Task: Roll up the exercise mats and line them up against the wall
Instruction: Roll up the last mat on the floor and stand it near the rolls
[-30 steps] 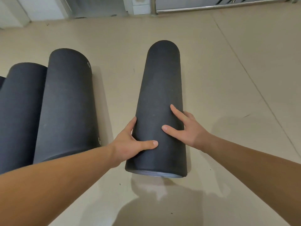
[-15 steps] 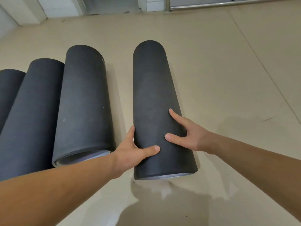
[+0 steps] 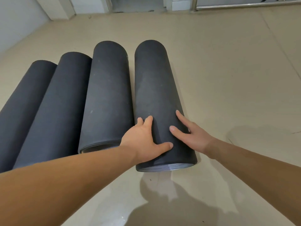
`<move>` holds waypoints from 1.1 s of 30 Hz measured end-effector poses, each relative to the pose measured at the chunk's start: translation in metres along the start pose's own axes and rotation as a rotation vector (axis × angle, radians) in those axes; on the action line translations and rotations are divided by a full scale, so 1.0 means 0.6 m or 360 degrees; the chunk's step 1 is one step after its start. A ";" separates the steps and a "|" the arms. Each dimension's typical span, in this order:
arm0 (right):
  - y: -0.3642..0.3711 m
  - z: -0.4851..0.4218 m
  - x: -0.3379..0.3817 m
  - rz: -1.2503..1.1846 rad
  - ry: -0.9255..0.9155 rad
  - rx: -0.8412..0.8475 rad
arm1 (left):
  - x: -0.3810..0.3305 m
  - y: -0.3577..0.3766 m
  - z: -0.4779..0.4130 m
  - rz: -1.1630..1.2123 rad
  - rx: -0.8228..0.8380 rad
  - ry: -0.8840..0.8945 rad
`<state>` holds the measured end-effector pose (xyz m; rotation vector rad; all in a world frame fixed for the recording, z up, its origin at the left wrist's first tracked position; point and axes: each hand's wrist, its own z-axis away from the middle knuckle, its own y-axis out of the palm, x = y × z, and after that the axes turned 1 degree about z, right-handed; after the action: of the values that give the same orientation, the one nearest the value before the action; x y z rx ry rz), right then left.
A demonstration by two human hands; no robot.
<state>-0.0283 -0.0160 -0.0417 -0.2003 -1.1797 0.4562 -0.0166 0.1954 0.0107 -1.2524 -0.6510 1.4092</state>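
Observation:
A black rolled-up exercise mat (image 3: 156, 95) lies on the beige floor, its near end toward me. My left hand (image 3: 145, 139) lies flat on its left flank, fingers straight, thumb spread across the top. My right hand (image 3: 189, 132) presses its right flank with straight fingers. Left of it lie three more rolled black mats side by side: one (image 3: 107, 95) almost touching the mat under my hands, a second (image 3: 61, 108), and a third (image 3: 22, 105) at the far left.
A pale wall (image 3: 16, 22) runs along the far left. Doorway and white frames (image 3: 136, 4) stand at the back, with a metal rail (image 3: 244, 4) at the back right. Open beige floor (image 3: 228, 70) stretches to the right of the mats.
The mat under my hands has rolled left and now sits nearly against the neighbouring roll. My left hand's fingers have moved up onto the mat's side. The view has swung, showing more rolls at the left.

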 end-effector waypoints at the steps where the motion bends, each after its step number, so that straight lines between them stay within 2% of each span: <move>1: 0.000 0.007 -0.005 -0.0076 0.0023 0.0030 | -0.001 0.003 0.000 -0.0056 0.0001 0.0005; 4: 0.004 0.015 -0.005 -0.0098 0.0039 0.0020 | 0.003 0.013 -0.001 -0.0055 -0.0052 0.0001; 10: -0.005 -0.008 0.022 -0.0067 -0.0052 -0.0013 | 0.009 0.002 -0.017 0.0655 -0.0050 -0.0119; 13: -0.032 -0.034 0.050 0.0098 -0.0150 -0.0016 | 0.009 0.004 -0.053 0.0944 -0.0016 -0.0149; 15: -0.041 -0.052 0.058 0.0244 -0.0191 -0.0021 | 0.011 0.003 -0.068 0.1005 0.0022 -0.0192; 16: -0.040 -0.057 0.055 0.0316 -0.0207 -0.0020 | 0.015 0.000 -0.073 0.0944 0.0049 -0.0220; 20: -0.018 -0.048 0.028 0.0540 -0.0162 -0.0072 | 0.031 -0.023 -0.079 0.0316 0.0102 -0.0266; 23: -0.012 -0.046 0.016 0.0451 -0.0193 -0.0189 | 0.034 -0.021 -0.075 0.0293 0.0085 -0.0176; 27: -0.004 -0.041 0.008 0.0305 -0.0157 -0.0145 | 0.044 -0.012 -0.071 0.0268 0.0117 -0.0109; 33: 0.019 -0.040 0.016 0.0608 -0.0075 -0.0088 | 0.053 0.004 -0.076 0.0100 0.0273 -0.0158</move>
<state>-0.0062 0.0005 -0.0470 -0.4695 -1.2041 0.7662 0.0291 0.2132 -0.0153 -1.0816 -0.5490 1.5528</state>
